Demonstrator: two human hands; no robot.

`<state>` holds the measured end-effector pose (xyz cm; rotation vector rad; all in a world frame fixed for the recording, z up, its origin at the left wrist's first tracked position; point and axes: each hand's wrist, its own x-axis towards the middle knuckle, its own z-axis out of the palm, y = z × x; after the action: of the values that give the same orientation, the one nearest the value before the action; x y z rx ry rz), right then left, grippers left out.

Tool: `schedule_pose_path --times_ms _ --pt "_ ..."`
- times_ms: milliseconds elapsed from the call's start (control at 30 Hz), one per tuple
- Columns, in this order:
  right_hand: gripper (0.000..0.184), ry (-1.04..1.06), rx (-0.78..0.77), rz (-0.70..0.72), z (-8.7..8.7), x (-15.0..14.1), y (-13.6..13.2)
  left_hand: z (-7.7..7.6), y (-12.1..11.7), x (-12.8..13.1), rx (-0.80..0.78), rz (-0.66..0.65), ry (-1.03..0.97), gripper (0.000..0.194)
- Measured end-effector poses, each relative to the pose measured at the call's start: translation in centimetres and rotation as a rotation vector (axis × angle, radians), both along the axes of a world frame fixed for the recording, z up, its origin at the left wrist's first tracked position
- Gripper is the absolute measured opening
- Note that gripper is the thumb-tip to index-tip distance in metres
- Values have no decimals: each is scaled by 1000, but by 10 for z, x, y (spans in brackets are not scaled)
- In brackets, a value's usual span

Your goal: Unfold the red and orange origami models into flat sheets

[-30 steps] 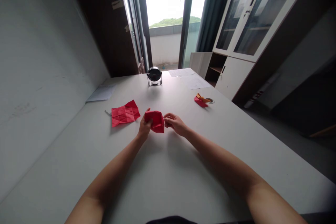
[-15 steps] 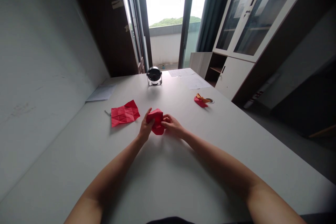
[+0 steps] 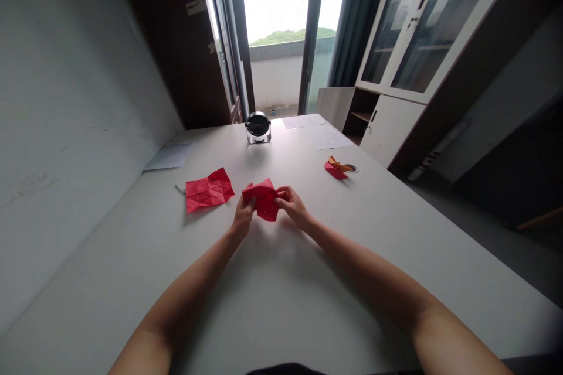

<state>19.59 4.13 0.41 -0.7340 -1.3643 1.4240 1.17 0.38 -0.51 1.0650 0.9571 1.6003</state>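
Observation:
Between my hands, a little above the white table [image 3: 272, 281], is a partly folded sheet of red paper [image 3: 266, 200]. My left hand [image 3: 244, 211] grips its left side, with the thumb on the near face. On the right edge, the thumb and fingers of my right hand [image 3: 291, 205] pinch the paper. Some of its folds are hidden behind my fingers. To the left lies a second sheet of red paper [image 3: 209, 191], opened out and covered in a grid of creases. A red and orange folded paper piece [image 3: 336, 168] sits at the right.
A round black device on a metal stand [image 3: 258, 128] stands at the table's far end. White paper sheets [image 3: 328, 136] lie at the back right, and another white sheet [image 3: 169, 156] by the left wall. A round cable hole [image 3: 352, 169] is near the right edge.
The red paper in my hands has spread wider and changed shape, with a corner now pointing up. My right hand has shifted slightly right and up; both hands keep their hold.

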Motion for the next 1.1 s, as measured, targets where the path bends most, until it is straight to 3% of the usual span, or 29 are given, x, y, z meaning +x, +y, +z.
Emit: schedule_pose_path --times_ms 333,533,933,1100 --pt "18 -324 275 -190 -8 2 4 3 0 -1 -44 10 -66 56" --pt "23 -287 351 -74 -6 3 4 2 3 -4 -55 74 -67 51" --pt "37 -63 52 223 12 8 -6 8 4 -9 -100 78 -72 41" --pt "39 7 -49 220 10 8 -2 7 6 -10 -117 89 -89 45"
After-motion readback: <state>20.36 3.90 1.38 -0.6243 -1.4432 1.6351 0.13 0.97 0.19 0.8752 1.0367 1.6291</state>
